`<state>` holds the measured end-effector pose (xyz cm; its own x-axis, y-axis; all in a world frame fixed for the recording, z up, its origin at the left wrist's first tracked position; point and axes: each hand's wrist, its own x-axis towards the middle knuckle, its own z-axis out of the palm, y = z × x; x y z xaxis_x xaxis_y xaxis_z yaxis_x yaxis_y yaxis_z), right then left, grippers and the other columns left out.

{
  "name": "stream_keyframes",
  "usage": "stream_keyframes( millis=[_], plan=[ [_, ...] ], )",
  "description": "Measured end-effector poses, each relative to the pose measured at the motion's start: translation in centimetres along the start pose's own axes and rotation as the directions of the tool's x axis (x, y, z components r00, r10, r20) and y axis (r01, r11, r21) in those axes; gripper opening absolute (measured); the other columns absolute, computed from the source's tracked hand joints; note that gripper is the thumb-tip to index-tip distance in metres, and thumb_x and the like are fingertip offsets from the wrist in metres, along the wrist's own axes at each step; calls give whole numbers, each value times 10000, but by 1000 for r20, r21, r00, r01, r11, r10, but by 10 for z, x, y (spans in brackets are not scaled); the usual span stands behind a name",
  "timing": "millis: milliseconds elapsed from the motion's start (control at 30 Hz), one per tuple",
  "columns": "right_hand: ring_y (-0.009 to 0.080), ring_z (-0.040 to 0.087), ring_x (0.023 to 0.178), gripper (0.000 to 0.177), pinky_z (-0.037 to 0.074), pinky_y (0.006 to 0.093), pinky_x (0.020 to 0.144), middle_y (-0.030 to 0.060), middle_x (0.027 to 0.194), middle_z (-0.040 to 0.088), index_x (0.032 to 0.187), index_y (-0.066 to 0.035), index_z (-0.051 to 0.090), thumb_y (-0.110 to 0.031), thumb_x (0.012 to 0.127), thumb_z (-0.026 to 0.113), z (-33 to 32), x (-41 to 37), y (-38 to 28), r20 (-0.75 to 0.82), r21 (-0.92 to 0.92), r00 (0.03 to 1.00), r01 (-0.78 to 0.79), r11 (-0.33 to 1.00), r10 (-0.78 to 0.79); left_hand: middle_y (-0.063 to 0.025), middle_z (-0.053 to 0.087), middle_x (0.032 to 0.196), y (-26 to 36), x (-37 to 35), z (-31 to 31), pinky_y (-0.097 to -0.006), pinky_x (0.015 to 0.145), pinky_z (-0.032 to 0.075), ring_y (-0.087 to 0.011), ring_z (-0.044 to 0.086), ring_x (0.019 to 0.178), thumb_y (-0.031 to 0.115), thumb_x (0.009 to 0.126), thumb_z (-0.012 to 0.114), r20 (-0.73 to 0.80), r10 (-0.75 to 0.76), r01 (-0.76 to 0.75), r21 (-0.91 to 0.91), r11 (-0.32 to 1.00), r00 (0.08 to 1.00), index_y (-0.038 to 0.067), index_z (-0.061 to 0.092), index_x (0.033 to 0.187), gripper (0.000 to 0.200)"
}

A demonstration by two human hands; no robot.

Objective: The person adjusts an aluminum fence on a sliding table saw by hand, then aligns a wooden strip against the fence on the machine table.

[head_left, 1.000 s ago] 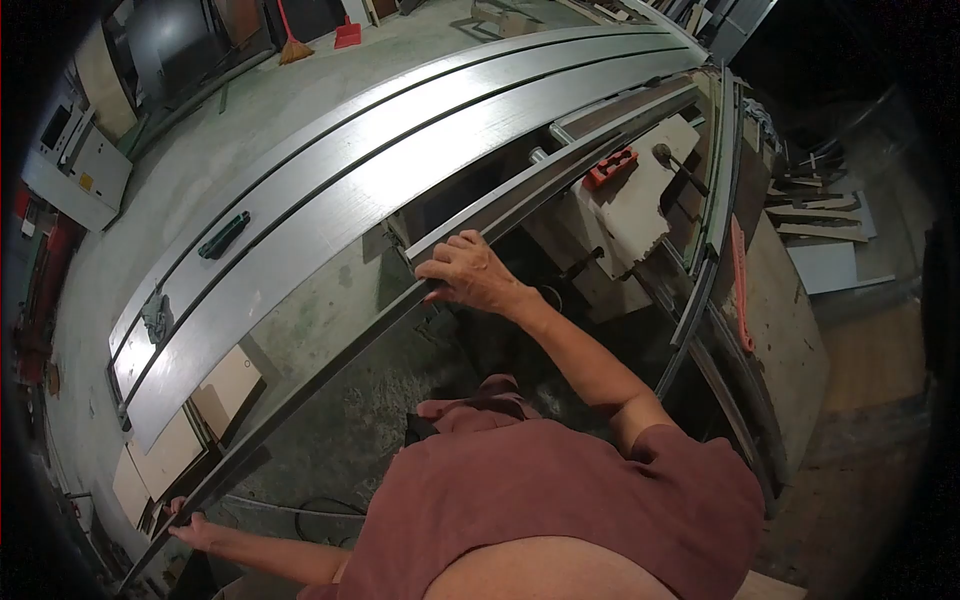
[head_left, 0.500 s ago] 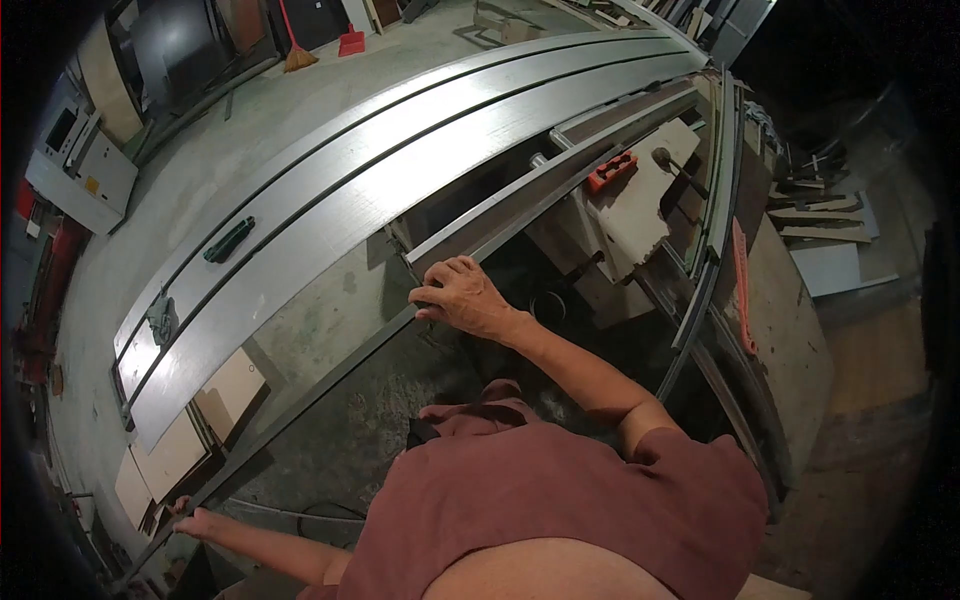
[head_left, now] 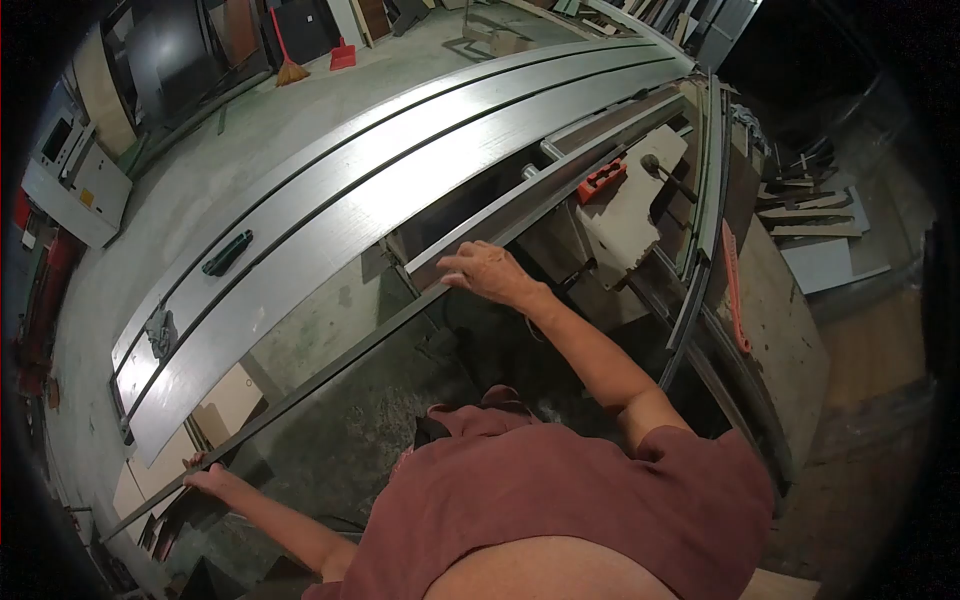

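A long, dark, narrow metal bar [head_left: 330, 372] runs diagonally from the lower left up to the bench frame. My left hand [head_left: 208, 480] is closed around it near its lower end, some fingers hidden behind it. My right hand [head_left: 492, 273] has its fingers bent over the bar farther up, beside the end of a light-edged metal channel [head_left: 450, 252]. Past that hand, the bar's far part is hard to separate from the channel. A long silvery metal table [head_left: 330, 200] with dark grooves lies beyond the bar.
On the table sit a dark green tool [head_left: 228, 253] and a grey-green rag [head_left: 159, 332]. An orange-red block [head_left: 602, 181] rests on a pale board [head_left: 640, 225] at right. Pale panels [head_left: 228, 405] stand low at left. A broom [head_left: 291, 72] stands at the back.
The bar's lower part has swung up in view, my left hand rising with it. My right hand has shifted right and slightly up, its fingers looking looser.
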<state>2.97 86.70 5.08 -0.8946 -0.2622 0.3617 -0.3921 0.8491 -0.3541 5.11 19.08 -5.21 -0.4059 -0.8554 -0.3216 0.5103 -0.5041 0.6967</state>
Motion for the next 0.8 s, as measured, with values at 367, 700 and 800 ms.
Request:
stream_keyframes(
  millis=[367,700,800],
  plan=[
    [298,583,806,403,427,410,771,103,758,627,793,-92,653,-429,869,447,-67,12,115,114,-328,979,-126,936,171,-92,538,743,-99,-176,69,-390,738,503,-240,523,677,582,882,220,110,-179,167,114,979,978,21,559,1014,669],
    [353,594,709,500,455,410,730,162,691,619,791,-66,674,-490,866,420,-71,25,135,325,-18,924,-204,979,199,-87,484,651,-101,-159,44,-357,646,467,-235,468,628,587,881,131,132,-191,182,81,980,973,-8,556,908,733],
    [344,598,685,487,471,409,689,149,676,619,773,-90,683,-499,856,433,-69,30,131,358,-147,919,-119,982,165,-113,508,661,-112,-152,36,-369,651,471,-233,477,643,588,879,146,-53,-278,283,155,946,959,-10,538,856,716]
  ],
)
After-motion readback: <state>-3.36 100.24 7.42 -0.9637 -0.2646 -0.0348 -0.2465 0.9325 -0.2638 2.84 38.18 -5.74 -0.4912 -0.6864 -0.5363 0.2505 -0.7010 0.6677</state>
